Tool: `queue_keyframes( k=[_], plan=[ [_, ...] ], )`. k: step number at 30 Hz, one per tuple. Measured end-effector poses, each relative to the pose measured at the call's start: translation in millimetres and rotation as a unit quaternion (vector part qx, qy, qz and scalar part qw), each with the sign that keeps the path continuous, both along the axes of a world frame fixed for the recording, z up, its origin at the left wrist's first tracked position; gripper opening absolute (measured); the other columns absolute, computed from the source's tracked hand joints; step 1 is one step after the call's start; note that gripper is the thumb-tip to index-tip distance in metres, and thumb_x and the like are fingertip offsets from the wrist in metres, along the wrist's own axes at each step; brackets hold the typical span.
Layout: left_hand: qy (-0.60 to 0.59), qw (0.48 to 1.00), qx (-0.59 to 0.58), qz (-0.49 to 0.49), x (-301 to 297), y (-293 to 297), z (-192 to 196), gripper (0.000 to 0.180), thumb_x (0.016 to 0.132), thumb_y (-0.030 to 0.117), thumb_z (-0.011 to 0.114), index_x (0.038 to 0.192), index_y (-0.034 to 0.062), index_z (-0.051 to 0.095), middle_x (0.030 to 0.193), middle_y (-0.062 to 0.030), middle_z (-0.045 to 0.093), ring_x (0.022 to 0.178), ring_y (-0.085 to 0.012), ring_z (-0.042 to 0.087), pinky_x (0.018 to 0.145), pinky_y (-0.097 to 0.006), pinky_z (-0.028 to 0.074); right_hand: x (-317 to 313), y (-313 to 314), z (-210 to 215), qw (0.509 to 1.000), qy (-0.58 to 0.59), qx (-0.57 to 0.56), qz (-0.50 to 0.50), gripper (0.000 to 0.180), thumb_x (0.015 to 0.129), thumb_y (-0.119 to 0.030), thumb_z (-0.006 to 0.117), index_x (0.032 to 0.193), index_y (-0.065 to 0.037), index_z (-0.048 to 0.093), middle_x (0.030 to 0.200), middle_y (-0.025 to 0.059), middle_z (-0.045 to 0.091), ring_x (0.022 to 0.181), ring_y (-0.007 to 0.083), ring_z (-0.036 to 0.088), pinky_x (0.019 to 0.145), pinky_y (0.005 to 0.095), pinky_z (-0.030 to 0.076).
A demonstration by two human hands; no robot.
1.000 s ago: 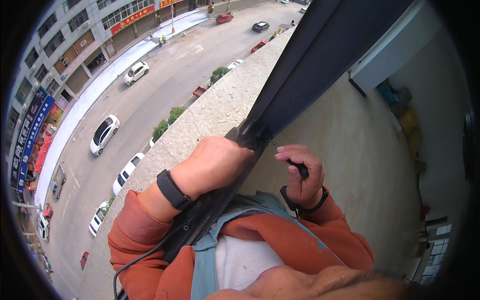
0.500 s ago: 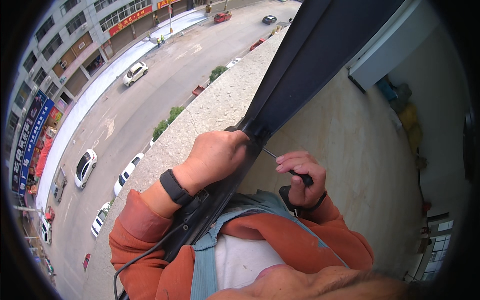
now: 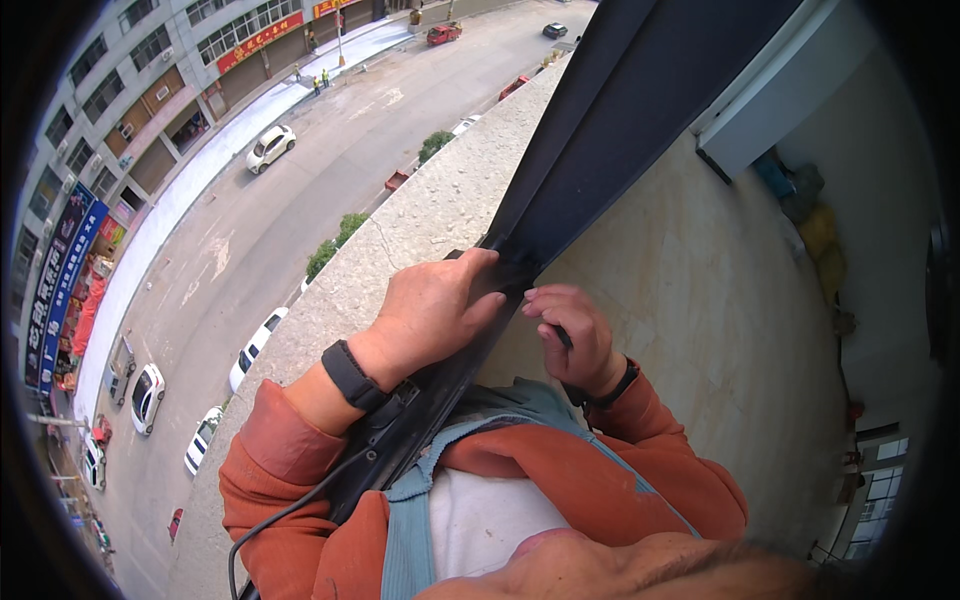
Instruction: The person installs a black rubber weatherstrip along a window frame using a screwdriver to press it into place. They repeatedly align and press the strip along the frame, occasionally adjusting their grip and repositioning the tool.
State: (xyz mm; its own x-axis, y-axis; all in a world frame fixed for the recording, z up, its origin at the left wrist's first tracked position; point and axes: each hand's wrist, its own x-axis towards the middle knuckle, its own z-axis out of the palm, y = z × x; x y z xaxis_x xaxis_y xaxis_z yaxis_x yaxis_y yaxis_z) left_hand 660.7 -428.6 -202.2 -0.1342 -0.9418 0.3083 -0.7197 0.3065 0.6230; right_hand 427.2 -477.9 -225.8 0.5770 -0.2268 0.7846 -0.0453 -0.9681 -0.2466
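I am holding the black tool [image 3: 565,338] in my right hand [image 3: 582,335], fingers curled around it, beside the dark frame [image 3: 640,125] running along the ledge [image 3: 455,190]. My left hand [image 3: 425,308] is resting on the frame, thumb and forefinger parted; whether hidden fingers are gripping, I cannot tell.

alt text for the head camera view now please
A person's left hand is at a dark frame, and the right hand holds a small black tool, mostly hidden. Left of the frame are a concrete ledge and a street with cars; right, a pale floor.
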Motion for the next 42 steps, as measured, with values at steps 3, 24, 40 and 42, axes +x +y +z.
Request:
queue_keyframes(
  k=[3,24,40,42],
  plan=[
    [-0.002,1.0,0.003,-0.005,0.7,2.2,2.7,0.053,0.089,0.023,0.08,0.138,0.013,0.063,0.101,-0.0171,0.075,0.088,-0.0386,0.073,0.078,-0.046,0.059,2.0,-7.8,-3.5,1.0,-0.012,0.014,-0.018,0.028,0.095,0.004,0.068,0.119,-0.001,0.054,0.101,0.0166,0.07,0.094,0.0378,0.072,0.08,0.0454,0.061],
    [-0.083,0.994,-0.055,-0.042,-6.1,10.9,15.7,0.039,0.087,0.016,0.075,0.126,0.0141,0.074,0.096,-0.0123,0.068,0.087,-0.0344,0.071,0.076,-0.043,0.059,-4.2,10.8,45.2,0.995,-0.043,0.06,-0.064,0.019,0.097,0.006,0.063,0.114,0.0,0.058,0.102,0.0173,0.072,0.092,0.0334,0.072,0.083,0.0395,0.059],
    [-0.012,0.996,-0.08,-0.043,-1.2,12.7,23.7,0.051,0.085,0.014,0.076,0.135,0.0128,0.065,0.106,-0.012,0.068,0.096,-0.0342,0.071,0.08,-0.045,0.06,14.7,0.6,33.3,0.99,-0.028,0.065,-0.122,0.021,0.094,0.007,0.064,0.112,-0.002,0.057,0.098,0.014,0.07,0.088,0.0332,0.068,0.08,0.0414,0.055],
    [-0.018,0.995,-0.086,-0.037,1.5,10.8,24.1,0.038,0.088,0.011,0.073,0.126,0.0126,0.07,0.103,-0.0113,0.068,0.093,-0.0344,0.071,0.079,-0.044,0.059,17.5,10.6,37.3,0.988,0.011,0.017,-0.153,0.02,0.097,0.009,0.06,0.112,-0.002,0.055,0.101,0.0151,0.07,0.094,0.0306,0.071,0.083,0.038,0.056]
  ],
)
